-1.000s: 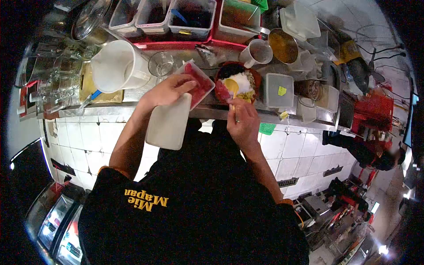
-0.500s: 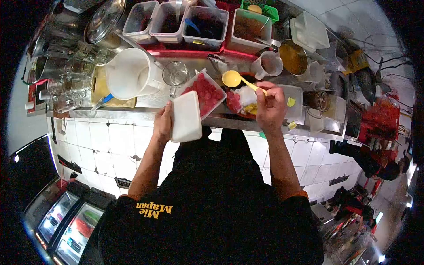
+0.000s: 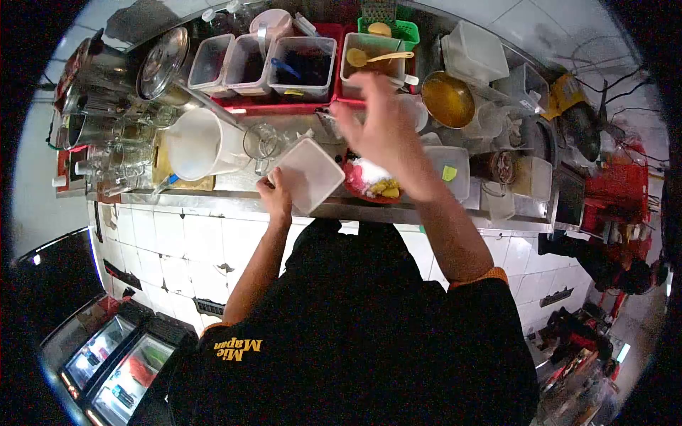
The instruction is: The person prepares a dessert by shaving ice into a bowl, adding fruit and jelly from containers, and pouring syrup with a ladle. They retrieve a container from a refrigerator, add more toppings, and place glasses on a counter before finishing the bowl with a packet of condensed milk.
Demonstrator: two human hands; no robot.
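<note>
At the counter's front edge my left hand (image 3: 275, 195) grips the corner of a whitish translucent lid (image 3: 310, 174), which lies over the square container of red pieces. Only a faint pink shows through it. My right hand (image 3: 380, 124), somewhat blurred, is raised over the counter with its fingers apart and nothing in them. Just beyond its fingertips a yellow ladle (image 3: 387, 56) rests across the tub of brown liquid (image 3: 376, 69). Below my right wrist sits a bowl (image 3: 371, 179) with pink, white and yellow contents, partly hidden by the forearm.
Left of the lid stand a glass mug (image 3: 262, 142) and a big white pitcher (image 3: 195, 145). Tubs of dark contents (image 3: 302, 60) line the back in a red tray. A metal bowl of orange-yellow liquid (image 3: 447, 99) and a lidded box (image 3: 449, 160) are on the right.
My right hand has let go of the yellow ladle, now across the brown-liquid tub, and moved left and away from me. My left hand has brought the lid over the red pieces.
</note>
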